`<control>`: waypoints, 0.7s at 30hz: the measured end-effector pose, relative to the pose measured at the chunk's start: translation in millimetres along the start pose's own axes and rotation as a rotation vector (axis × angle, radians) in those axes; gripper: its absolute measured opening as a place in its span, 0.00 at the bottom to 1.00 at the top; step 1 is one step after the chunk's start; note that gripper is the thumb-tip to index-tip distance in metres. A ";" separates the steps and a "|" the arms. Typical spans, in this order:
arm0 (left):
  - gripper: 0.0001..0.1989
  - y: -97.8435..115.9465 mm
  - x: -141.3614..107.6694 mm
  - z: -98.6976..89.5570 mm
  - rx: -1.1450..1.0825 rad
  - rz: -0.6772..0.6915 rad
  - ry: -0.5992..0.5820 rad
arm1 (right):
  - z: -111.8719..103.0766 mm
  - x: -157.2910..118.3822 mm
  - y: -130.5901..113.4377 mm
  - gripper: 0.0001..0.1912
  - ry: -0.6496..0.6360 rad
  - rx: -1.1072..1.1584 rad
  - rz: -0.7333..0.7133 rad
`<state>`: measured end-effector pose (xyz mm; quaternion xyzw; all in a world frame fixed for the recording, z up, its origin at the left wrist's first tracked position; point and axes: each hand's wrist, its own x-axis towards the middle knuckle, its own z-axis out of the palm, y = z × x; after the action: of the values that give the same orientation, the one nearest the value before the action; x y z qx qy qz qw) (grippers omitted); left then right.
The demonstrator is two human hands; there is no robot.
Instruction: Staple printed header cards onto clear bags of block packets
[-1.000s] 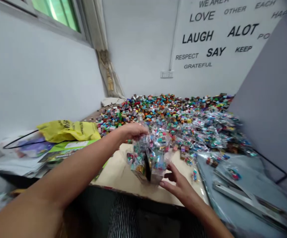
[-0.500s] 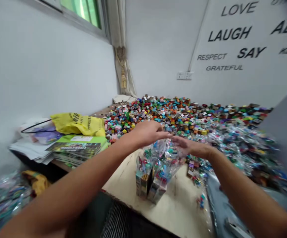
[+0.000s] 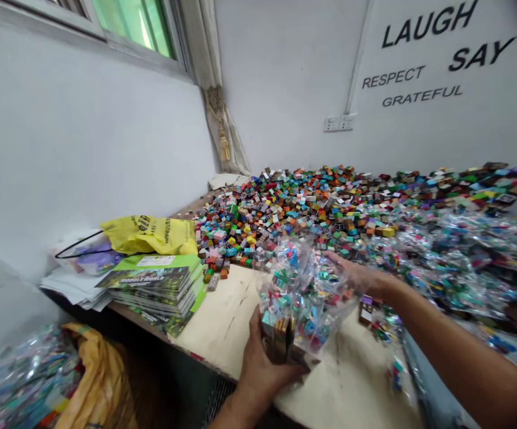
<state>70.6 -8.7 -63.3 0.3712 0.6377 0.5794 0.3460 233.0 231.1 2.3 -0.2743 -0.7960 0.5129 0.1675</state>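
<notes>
Two small boxes (image 3: 280, 336) stand side by side near the table's front edge, with clear plastic bags (image 3: 303, 292) of colourful small pieces bulging from their tops. My left hand (image 3: 265, 363) is wrapped round the lower front of the boxes, thumb on one side and fingers on the other. Behind and to the right of the bags is my right hand (image 3: 352, 274), its fingers reaching against the clear plastic. The plastic partly covers these fingertips, so whether they grip it is unclear.
A heap of small coloured blocks (image 3: 285, 202) spreads along the wall. More bagged pieces (image 3: 455, 256) lie at the right. Stacked booklets (image 3: 151, 286) and a yellow bag (image 3: 155, 235) are at the left. An orange sack (image 3: 102, 381) stands below the table edge.
My left hand has come down from above the bags to the boxes and closed round them. My right hand has shifted to the bags' right side. The camera view has tilted down.
</notes>
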 end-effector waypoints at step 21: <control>0.60 47.3 221.0 -88.0 0.045 0.105 -0.423 | -11.4 84.5 28.9 0.41 0.350 0.228 0.088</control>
<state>-109.8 144.6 -10.9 0.5248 0.5435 0.4913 0.4333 179.9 300.1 -20.5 -0.3729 -0.6787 0.5511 0.3108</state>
